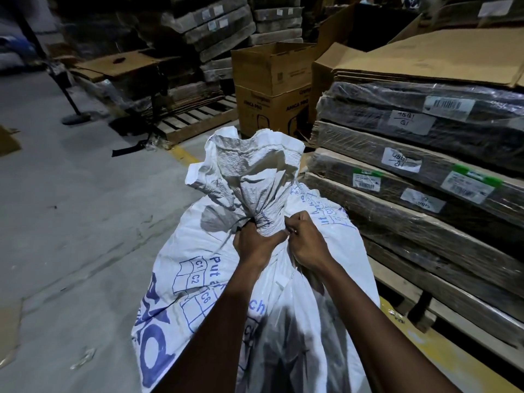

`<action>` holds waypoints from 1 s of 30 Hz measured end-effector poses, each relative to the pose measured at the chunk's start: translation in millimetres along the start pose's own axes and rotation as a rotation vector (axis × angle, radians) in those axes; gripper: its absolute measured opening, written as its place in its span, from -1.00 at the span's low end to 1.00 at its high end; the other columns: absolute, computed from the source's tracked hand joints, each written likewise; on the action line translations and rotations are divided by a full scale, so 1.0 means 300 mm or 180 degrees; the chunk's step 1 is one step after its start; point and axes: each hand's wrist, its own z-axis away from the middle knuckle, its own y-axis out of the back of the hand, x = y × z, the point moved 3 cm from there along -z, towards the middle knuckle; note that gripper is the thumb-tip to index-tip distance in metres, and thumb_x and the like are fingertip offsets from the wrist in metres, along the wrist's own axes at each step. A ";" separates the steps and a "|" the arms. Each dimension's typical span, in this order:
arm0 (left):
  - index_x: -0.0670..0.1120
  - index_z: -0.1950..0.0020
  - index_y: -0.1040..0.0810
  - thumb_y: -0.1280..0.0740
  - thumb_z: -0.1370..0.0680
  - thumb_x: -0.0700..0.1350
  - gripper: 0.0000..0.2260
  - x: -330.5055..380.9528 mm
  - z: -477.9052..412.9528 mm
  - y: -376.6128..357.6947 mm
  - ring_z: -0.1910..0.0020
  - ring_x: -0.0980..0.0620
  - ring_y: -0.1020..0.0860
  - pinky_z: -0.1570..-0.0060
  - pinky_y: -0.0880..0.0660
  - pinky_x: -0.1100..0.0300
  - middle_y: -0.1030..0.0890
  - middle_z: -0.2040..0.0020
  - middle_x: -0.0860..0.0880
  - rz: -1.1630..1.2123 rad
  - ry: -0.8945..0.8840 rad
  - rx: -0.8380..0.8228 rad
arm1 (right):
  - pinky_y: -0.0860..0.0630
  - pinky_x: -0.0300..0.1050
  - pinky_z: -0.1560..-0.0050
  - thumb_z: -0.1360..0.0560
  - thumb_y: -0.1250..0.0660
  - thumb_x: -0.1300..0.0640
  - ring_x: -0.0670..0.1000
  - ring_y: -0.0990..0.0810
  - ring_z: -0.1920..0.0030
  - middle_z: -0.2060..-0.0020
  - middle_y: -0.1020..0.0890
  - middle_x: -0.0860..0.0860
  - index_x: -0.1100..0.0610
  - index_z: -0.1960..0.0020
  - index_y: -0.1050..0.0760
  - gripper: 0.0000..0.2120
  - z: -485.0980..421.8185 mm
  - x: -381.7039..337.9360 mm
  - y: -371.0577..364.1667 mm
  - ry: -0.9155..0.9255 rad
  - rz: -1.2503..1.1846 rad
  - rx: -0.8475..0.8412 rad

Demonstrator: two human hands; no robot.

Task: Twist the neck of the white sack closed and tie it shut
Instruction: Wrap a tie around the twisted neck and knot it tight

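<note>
A full white woven sack (215, 282) with blue print stands on the floor in front of me. Its neck (265, 214) is gathered and twisted into a tight bunch, and the loose mouth (249, 160) flares open above it. My left hand (253, 245) is closed around the neck from below. A thin dark tie (235, 224) sticks out to the left beside its fingers. My right hand (304, 239) pinches the sack fabric just right of the neck, touching the left hand.
Wrapped stacks of flat cardboard (425, 171) on a pallet stand close on the right. An open brown carton (272, 86) is behind the sack. A wooden pallet (195, 120) and a pole stand (75, 117) lie back left. Bare concrete floor (71, 222) stretches left.
</note>
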 end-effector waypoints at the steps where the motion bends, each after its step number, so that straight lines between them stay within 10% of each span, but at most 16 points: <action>1: -0.07 -0.09 -0.58 -0.33 -0.02 0.33 -0.24 0.001 0.002 0.002 -0.17 -0.09 -0.56 -0.27 -0.40 -0.05 -0.66 -0.07 -0.07 -0.0007 -0.0018 0.0000 | -0.38 0.00 0.12 -0.41 -0.11 0.24 0.03 -0.47 0.09 0.19 -0.35 -0.11 -0.12 0.31 -0.37 -0.72 0.000 -0.002 -0.001 0.0023 -0.0064 -0.0049; 8: -0.05 0.06 -0.61 -0.49 -0.14 0.14 -0.54 0.007 -0.010 -0.002 -0.01 -0.09 -0.62 -0.05 -0.53 0.06 -0.69 0.06 -0.08 -0.0021 -0.0015 0.0165 | -0.31 0.05 0.18 -0.33 -0.30 0.23 0.07 -0.42 0.29 0.31 -0.39 0.03 0.04 0.55 -0.43 -0.71 0.003 0.000 0.011 -0.0371 -0.1984 -0.0382; 10: -0.10 0.00 -0.58 -0.44 -0.30 0.08 -0.63 0.013 -0.001 -0.014 -0.05 -0.12 -0.59 -0.01 -0.45 0.13 -0.67 -0.01 -0.12 -0.0264 -0.0173 0.0290 | -0.38 -0.07 0.17 -0.26 -0.40 -0.06 -0.03 -0.48 0.22 0.23 -0.50 0.05 0.02 0.37 -0.52 -0.83 0.008 -0.018 0.013 -0.0420 -0.1864 -0.0458; 14: -0.08 -0.06 -0.53 -0.18 -0.52 -0.03 -0.77 -0.017 0.010 -0.032 -0.13 -0.13 -0.56 -0.15 -0.46 0.07 -0.64 -0.06 -0.10 -0.0070 -0.0089 0.0387 | -0.52 -0.01 -0.02 -0.15 -0.36 -0.44 0.03 -0.57 -0.03 -0.03 -0.60 -0.03 -0.03 -0.08 -0.49 -0.33 0.017 -0.049 -0.006 -0.0584 -0.0255 0.0086; 18: -0.06 0.05 -0.53 -0.27 -0.41 -0.04 -0.82 -0.025 -0.006 -0.027 -0.02 -0.13 -0.59 -0.12 -0.51 -0.04 -0.65 0.09 -0.09 -0.0766 -0.0940 0.0190 | -0.48 0.00 0.04 -0.26 -0.31 -0.43 0.16 -0.60 -0.04 0.01 -0.65 0.06 0.02 0.13 -0.46 -0.48 0.019 -0.046 -0.012 -0.0883 -0.0368 0.0529; 23: -0.11 -0.36 -0.44 -0.31 -0.46 -0.05 -0.53 -0.100 0.010 0.058 -0.32 -0.09 -0.47 -0.34 -0.36 -0.08 -0.53 -0.29 -0.13 -0.0495 -0.2029 -0.0291 | -0.47 0.09 -0.17 -0.36 -0.30 -0.38 0.22 -0.55 -0.17 -0.16 -0.62 0.16 0.13 -0.16 -0.55 -0.36 -0.023 0.006 -0.019 -0.1244 -0.0828 0.0571; 26: -0.03 0.04 -0.67 -0.24 -0.36 -0.23 -0.71 -0.080 -0.016 0.094 -0.13 -0.07 -0.60 -0.21 -0.48 -0.09 -0.69 -0.04 -0.01 0.1027 -0.1042 -0.0721 | -0.47 0.13 -0.18 -0.33 -0.30 -0.39 0.23 -0.55 -0.16 -0.15 -0.62 0.19 0.18 -0.16 -0.51 -0.30 -0.039 0.020 -0.022 -0.1305 -0.0898 0.0513; 30: 0.02 0.36 -0.54 -0.24 -0.36 -0.38 -0.70 -0.083 -0.069 0.100 -0.08 0.01 -0.59 -0.04 -0.52 -0.02 -0.70 -0.01 0.10 0.1122 -0.0497 -0.0740 | -0.48 0.11 -0.15 -0.27 -0.30 -0.44 0.21 -0.57 -0.10 -0.10 -0.64 0.17 0.16 -0.13 -0.52 -0.26 -0.043 0.030 -0.020 -0.1299 -0.0977 0.0470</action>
